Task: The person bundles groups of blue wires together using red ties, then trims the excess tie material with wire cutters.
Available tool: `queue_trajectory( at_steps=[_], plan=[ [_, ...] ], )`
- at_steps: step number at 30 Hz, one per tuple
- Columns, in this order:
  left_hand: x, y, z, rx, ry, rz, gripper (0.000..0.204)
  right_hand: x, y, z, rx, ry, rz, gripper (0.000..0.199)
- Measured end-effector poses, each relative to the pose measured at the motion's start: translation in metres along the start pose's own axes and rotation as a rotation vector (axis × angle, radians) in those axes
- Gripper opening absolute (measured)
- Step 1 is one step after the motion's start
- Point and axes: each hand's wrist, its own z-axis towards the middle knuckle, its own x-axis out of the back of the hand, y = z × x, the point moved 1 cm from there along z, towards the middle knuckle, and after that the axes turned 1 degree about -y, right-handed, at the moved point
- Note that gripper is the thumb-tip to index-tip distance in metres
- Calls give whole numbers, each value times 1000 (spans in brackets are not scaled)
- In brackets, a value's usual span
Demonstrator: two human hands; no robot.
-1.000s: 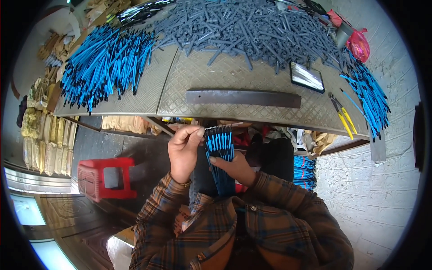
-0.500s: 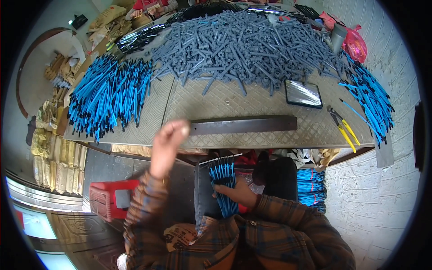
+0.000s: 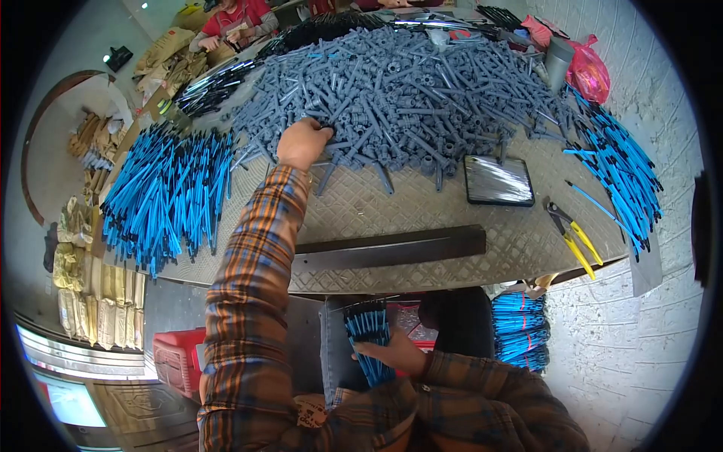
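My left hand (image 3: 303,143) reaches over the table to the near left edge of a large pile of grey plastic fittings (image 3: 392,98). Its fingers curl down against the parts, thumb to the right; the fingertips are hidden, and so is anything they grip. Low over my lap, my right hand (image 3: 395,351) is wrapped round a bundle of thin blue tubes (image 3: 369,325) with black ends. The bundle stands nearly upright, its black ends fanned slightly at the top.
Blue tubes lie heaped at the table's left (image 3: 169,196) and right (image 3: 614,169). A dark metal bar (image 3: 392,247), a shallow tray (image 3: 497,181) and yellow-handled pliers (image 3: 572,237) lie on the table. Tied tube bundles (image 3: 520,331) are stacked below right. A person (image 3: 233,26) sits at the far left.
My left hand has moved from near the table's front edge forward to the grey pile. My right hand still holds the tube bundle; the view has shifted slightly.
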Motion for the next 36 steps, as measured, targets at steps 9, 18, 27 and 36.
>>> queue_trajectory(
  at_steps=[9, 18, 27, 36],
  plan=[
    [33, -15, -61, 134, -74, -1480, 14, -8, 0, -6, 3, 2, -50, 24],
    [48, -53, -143, 163, -211, -1962, 11, -34, 11, -13, 11, 13, -10, 22],
    [57, -59, -253, 256, -396, -1707, 19, -37, -1, -5, -30, 40, -59, 23],
    [46, -72, -295, 390, -480, -1335, 25, -44, -6, -4, 13, 39, -77, 25]
  ],
)
